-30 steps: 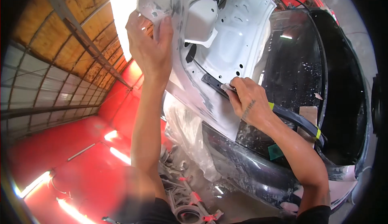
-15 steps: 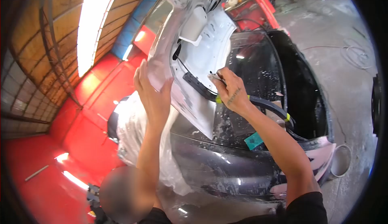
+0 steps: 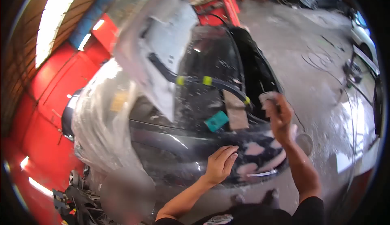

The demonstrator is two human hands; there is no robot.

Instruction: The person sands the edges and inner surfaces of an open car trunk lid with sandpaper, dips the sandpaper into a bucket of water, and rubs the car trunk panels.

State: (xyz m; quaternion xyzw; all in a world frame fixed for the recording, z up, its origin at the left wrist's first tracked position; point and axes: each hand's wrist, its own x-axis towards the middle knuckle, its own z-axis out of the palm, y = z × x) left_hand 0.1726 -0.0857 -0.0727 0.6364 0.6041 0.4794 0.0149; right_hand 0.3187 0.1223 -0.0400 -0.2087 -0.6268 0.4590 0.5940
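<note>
My right hand (image 3: 280,113) is raised over the right corner of a dark car body (image 3: 162,143), fingers closed on a small folded whitish pad (image 3: 267,97); its exact material is blurred. My left hand (image 3: 221,166) hovers in front of the dark bumper, lightly curved, with nothing visible in it. Pinkish-white patches (image 3: 254,148) mark the bumper's right end. On the car between the hands and the raised white panel (image 3: 166,42) lie a teal rectangular piece (image 3: 216,121) and a brown sheet (image 3: 236,113).
A black hose with yellow bands (image 3: 207,80) arcs across the car. Translucent plastic sheeting (image 3: 101,123) drapes its left side. A bucket (image 3: 304,143) stands on the floor at right, near loose cables (image 3: 321,62). Dark parts (image 3: 77,200) lie at lower left.
My left hand has left the raised panel and dropped down in front of the bumper. My right hand has moved right and away from the panel, still holding the pad. The view has turned right.
</note>
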